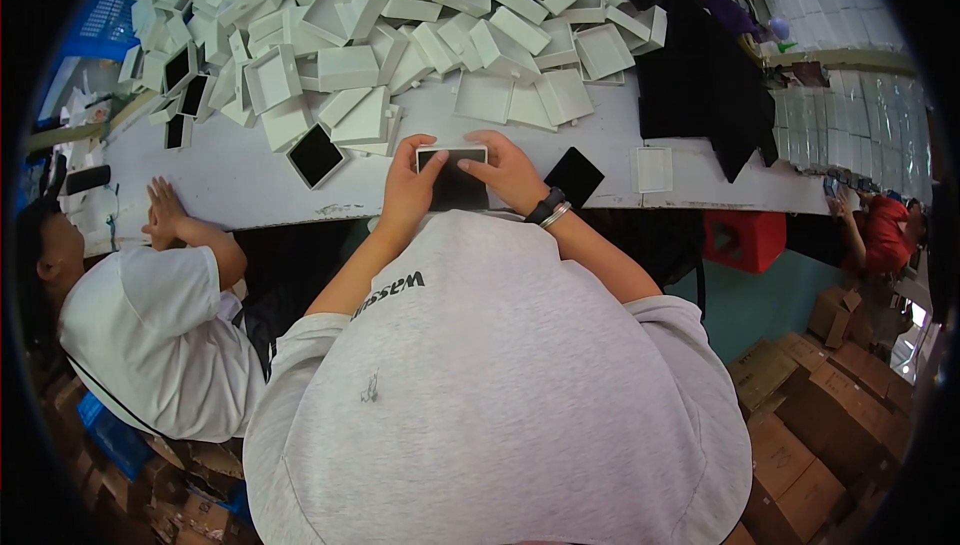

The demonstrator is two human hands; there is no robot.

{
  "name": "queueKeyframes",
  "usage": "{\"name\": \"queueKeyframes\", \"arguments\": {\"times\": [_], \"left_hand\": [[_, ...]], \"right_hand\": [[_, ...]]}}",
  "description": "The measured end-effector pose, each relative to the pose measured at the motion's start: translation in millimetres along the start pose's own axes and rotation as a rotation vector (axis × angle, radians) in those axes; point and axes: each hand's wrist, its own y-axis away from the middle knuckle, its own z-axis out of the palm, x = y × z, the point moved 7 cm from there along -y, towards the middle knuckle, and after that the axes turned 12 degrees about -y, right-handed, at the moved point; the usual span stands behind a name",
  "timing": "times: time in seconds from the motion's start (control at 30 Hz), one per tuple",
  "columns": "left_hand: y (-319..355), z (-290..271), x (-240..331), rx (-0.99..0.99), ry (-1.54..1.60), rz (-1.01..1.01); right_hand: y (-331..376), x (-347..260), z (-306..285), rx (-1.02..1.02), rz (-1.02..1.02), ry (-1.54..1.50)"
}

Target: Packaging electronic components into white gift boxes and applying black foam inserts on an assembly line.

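At the near edge of the table, my left hand and my right hand grip a small white box tray from its two sides. A black pad lies in the tray, and both thumbs press on its far part. Just left of my hands, a white tray with a black pad in it rests tilted on the table. A loose black pad lies beside my right wrist, overhanging the table edge. Further right sits an empty white tray.
A big heap of white trays covers the table's far side. Black pads are piled at the right, near stacks of clear-wrapped packs. A co-worker's hands rest at the left table edge. Cardboard boxes stand behind on the right.
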Motion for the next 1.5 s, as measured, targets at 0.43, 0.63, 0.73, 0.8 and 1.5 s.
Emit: {"name": "queueKeyframes", "arguments": {"times": [0.43,0.63,0.73,0.8,1.5], "left_hand": [[27,-4,17,-0.259,-0.101,-0.006],[39,-28,16,-0.201,-0.052,-0.153],[39,-92,-18,0.303,0.015,-0.085],[49,-153,-71,0.645,0.138,-0.272],[-64,-141,-20,0.625,-1.009,0.247]], "right_hand": [[15,-16,5,-0.041,-0.063,0.26],[21,-6,24,-0.272,0.168,0.311],[17,6,-8,-0.167,0.191,-0.083],[20,5,-72,0.261,-0.054,0.311],[34,41,-131,0.158,0.083,0.253]]}}
